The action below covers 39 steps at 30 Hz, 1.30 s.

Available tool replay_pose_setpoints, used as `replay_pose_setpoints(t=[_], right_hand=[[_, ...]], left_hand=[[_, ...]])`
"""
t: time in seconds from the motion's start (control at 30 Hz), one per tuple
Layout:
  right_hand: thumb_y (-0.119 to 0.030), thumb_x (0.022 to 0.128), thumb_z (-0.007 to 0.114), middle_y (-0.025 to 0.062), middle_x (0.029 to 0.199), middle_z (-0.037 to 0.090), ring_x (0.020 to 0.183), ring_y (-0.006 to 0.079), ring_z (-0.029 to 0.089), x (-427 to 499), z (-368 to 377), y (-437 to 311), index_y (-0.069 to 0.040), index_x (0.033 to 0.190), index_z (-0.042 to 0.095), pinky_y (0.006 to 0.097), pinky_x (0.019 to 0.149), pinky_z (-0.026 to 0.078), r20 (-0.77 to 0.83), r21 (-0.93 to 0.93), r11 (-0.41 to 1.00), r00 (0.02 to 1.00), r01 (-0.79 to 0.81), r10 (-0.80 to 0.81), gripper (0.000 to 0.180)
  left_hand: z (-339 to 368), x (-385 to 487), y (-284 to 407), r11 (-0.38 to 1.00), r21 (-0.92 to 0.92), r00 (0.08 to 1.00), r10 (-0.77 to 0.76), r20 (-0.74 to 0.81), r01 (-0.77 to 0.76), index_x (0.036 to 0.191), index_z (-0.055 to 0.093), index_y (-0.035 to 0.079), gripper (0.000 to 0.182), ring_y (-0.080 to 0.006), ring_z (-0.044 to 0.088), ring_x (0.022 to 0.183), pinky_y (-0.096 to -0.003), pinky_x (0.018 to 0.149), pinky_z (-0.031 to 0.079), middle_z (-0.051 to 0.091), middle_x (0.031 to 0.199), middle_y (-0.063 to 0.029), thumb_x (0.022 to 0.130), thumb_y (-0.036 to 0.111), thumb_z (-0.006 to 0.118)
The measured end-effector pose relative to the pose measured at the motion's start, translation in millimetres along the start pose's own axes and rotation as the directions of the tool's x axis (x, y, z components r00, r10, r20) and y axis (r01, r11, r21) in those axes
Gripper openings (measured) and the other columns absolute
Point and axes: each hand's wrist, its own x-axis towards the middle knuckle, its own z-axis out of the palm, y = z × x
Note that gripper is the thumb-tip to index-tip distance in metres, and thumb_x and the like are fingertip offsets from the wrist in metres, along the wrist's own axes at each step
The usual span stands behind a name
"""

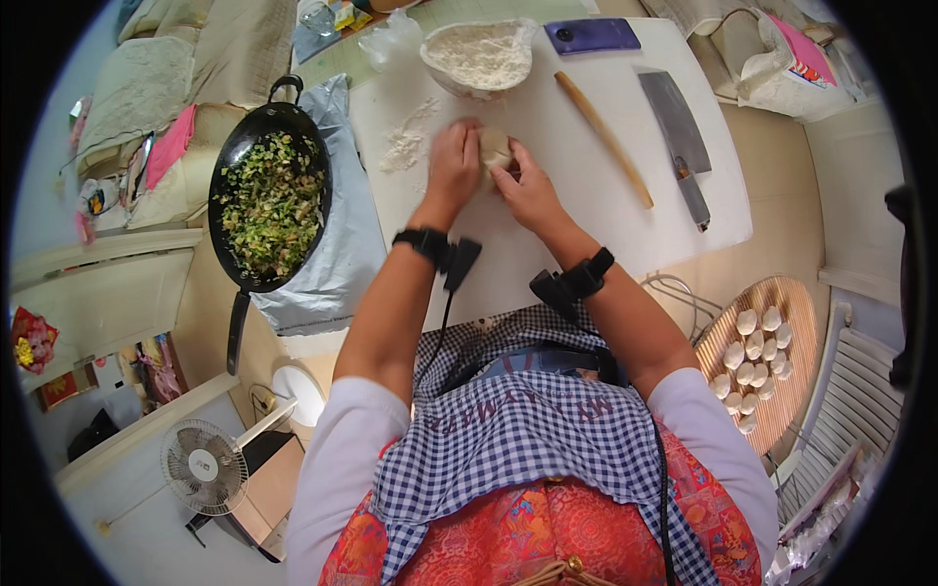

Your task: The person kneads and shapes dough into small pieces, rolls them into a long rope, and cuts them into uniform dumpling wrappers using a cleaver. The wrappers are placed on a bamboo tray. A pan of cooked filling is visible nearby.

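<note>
Between my two hands is a pale, rounded piece of dough [495,146], just over the white work board [484,242]. My left hand [453,162], slightly blurred, presses on its left side. The fingers and thumb of my right hand [526,184] curl around its right side. Just beyond the hands stands a white bowl of flour [480,58]. A patch of loose flour [410,139] is scattered left of my left hand. Off to the right lie a wooden rolling pin [604,139] and a cleaver [678,139]. The underside of the dough is hidden.
A black wok [227,165] with chopped green filling rests on a grey plastic sheet [344,242] at left. A purple phone [592,36] lies at the board's far edge. Several dumplings [755,348] sit on a round slatted tray [788,410] at lower right.
</note>
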Motion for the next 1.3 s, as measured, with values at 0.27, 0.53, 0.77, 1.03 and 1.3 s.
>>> replay_pose_setpoints(t=[0.27, 0.53, 0.77, 1.03, 1.3], right_hand=[[0.008, 0.082, 0.06, 0.015, 0.116, 0.063, 0.106, 0.0376, 0.061, -29, 25, -22, -0.007, 0.115, 0.067, 0.0424, 0.09, 0.053, 0.246, -0.13, 0.794, 0.795, 0.594, -0.554, 0.036], [-0.007, 0.087, 0.068, 0.0146, 0.112, 0.061, 0.099, 0.0286, 0.063, -23, 25, -6, -0.003, 0.123, 0.059, 0.0389, 0.083, 0.053, -0.027, -0.117, 0.986, 0.992, 0.119, -0.123, 0.038], [-0.004, 0.086, 0.069, 0.012, 0.11, 0.06, 0.086, 0.0259, 0.065, -11, 5, -18, -0.003, 0.12, 0.061, 0.0334, 0.077, 0.055, -0.069, -0.17, 0.973, 0.983, 0.158, -0.172, 0.035], [0.006, 0.079, 0.068, 0.0102, 0.109, 0.06, 0.094, 0.0267, 0.064, -39, -12, -8, -0.005, 0.106, 0.059, 0.0376, 0.078, 0.054, 0.001, -0.299, 0.806, 0.845, 0.511, -0.536, 0.031], [-0.006, 0.087, 0.07, 0.0089, 0.112, 0.064, 0.091, 0.0186, 0.064, -34, -13, 10, -0.002, 0.145, 0.044, 0.03, 0.079, 0.053, 0.078, 0.11, 0.99, 0.994, -0.086, 0.078, 0.064]], left_hand=[[-40, -87, 41, 0.955, -0.162, 0.922, -0.286, -0.262, 0.25, 0.104, 0.066, 0.003, 0.027, -0.0221, 0.06, 0.102, -0.0363, 0.092, 0.047, 0.067, 0.104, -0.009, 0.107, 0.023, 0.047], [-41, -42, -20, 0.908, 0.419, 0.986, 0.06, -0.158, 0.012, 0.108, 0.068, 0.008, 0.023, -0.0321, 0.058, 0.101, -0.0425, 0.09, 0.041, 0.067, 0.108, -0.0107, 0.104, 0.022, 0.049], [-3, -51, 37, 0.762, -0.545, 0.902, -0.432, -0.027, 0.349, 0.115, 0.062, 0.0, 0.028, -0.02, 0.058, 0.117, -0.0334, 0.103, 0.044, 0.062, 0.13, -0.012, 0.108, 0.016, 0.04], [14, -61, 48, 0.993, 0.107, 0.975, 0.067, -0.214, -0.045, 0.102, 0.069, 0.008, 0.028, -0.0271, 0.062, 0.098, -0.0408, 0.09, 0.047, 0.069, 0.101, -0.0087, 0.105, 0.025, 0.048], [13, -17, 5, 0.953, 0.301, 0.991, -0.008, -0.133, 0.048, 0.107, 0.07, 0.009, 0.031, -0.0355, 0.059, 0.101, -0.0455, 0.091, 0.044, 0.068, 0.113, -0.0102, 0.104, 0.031, 0.049]])
